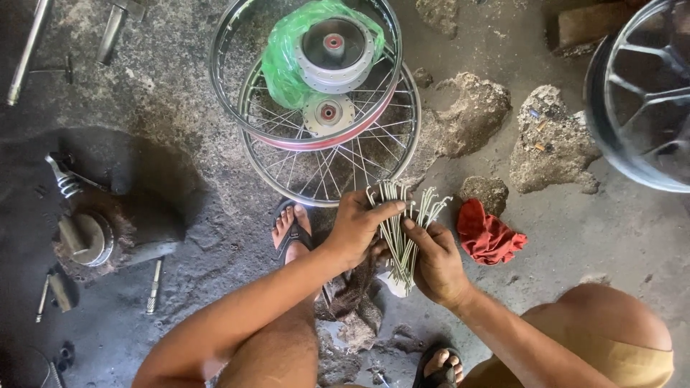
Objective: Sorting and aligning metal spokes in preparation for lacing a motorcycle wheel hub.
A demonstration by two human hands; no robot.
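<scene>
Both hands hold one bundle of thin metal wheel spokes (404, 215), bent ends up, fanned out at the top. My left hand (357, 226) grips the bundle from the left with the thumb across its front. My right hand (437, 262) clasps it from the right and lower down. Beyond the hands two spoked wheel rims (327, 154) lie stacked on the floor. The upper one carries a hub (335, 50) resting in a green plastic bag (279, 61).
A red rag (487, 236) lies right of the hands, a brown rag (357, 309) below them. My sandalled feet (290, 228) rest on the rough concrete. A dark alloy wheel (640, 93) stands top right. Metal parts and bolts (86, 237) sit on the oily patch at left.
</scene>
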